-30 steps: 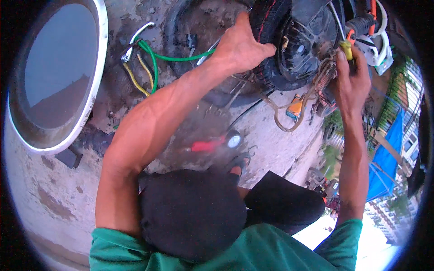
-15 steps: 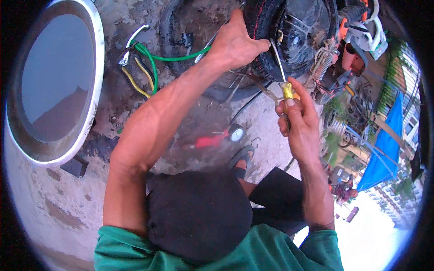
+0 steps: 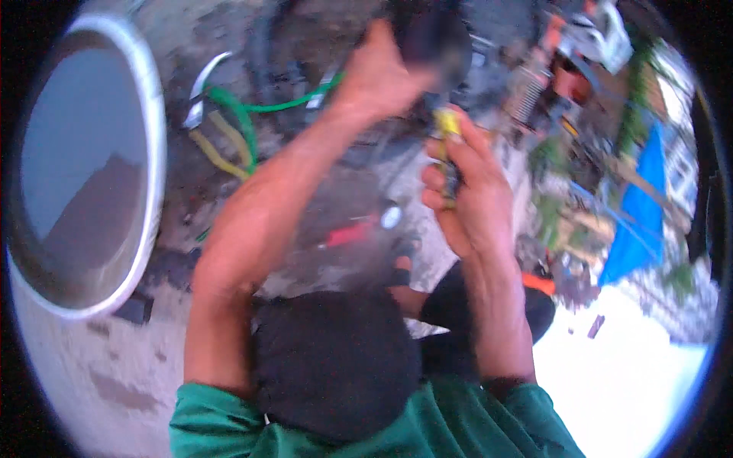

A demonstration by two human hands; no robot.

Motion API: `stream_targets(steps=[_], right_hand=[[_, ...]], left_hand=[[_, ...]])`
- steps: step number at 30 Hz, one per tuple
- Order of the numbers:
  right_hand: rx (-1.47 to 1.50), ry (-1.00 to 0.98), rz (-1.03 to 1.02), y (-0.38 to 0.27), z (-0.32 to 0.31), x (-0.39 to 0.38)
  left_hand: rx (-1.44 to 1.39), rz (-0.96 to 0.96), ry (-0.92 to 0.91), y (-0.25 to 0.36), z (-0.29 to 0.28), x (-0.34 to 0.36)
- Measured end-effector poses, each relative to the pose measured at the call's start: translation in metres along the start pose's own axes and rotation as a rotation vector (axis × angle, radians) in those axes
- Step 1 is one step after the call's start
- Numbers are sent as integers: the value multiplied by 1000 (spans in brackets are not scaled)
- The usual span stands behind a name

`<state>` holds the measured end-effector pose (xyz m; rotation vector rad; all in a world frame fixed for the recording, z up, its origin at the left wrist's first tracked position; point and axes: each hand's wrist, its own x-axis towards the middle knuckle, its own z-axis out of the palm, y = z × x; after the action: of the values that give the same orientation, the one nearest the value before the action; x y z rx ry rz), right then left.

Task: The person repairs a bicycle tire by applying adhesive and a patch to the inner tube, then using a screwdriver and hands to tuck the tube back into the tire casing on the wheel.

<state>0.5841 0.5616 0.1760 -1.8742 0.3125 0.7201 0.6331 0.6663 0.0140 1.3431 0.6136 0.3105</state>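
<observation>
My left hand (image 3: 384, 82) is at the black motorcycle tire (image 3: 439, 42), its thumb stretched across the tread and its other fingers round the tire's left side. Motion blurs both hand and tire. In my right hand (image 3: 475, 168) is a screwdriver (image 3: 447, 120) with a yellow handle, wrapped by the fingers. Its shaft points up toward the tire beside my left thumb, but blur hides where the tip rests.
A wide metal basin (image 3: 156, 145) of water stands at left. Near it lie a green hose (image 3: 282, 106) and yellow-handled pliers (image 3: 221, 145). A red pressure gauge tool (image 3: 351, 233) lies below my hands. Motorcycle parts (image 3: 531, 91) and a blue tarp (image 3: 643, 214) are at right.
My right hand has moved left and slightly up with the screwdriver, closer to my left hand. The tire and surroundings have shifted left in the view and become blurred.
</observation>
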Motion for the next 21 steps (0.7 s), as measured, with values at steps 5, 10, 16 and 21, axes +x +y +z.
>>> stream_targets(steps=[5, 10, 16, 21], right_hand=[[447, -43, 169, -3, 19, 10], [283, -40, 62, 9, -2, 31], [139, -112, 131, -7, -11, 36], [-197, -223, 98, -32, -17, 33]], left_hand=[[-201, 209, 63, -1, -9, 12], [62, 329, 109, -40, 11, 22], [117, 226, 52, -62, -7, 31], [152, 253, 95, -76, -6, 31]])
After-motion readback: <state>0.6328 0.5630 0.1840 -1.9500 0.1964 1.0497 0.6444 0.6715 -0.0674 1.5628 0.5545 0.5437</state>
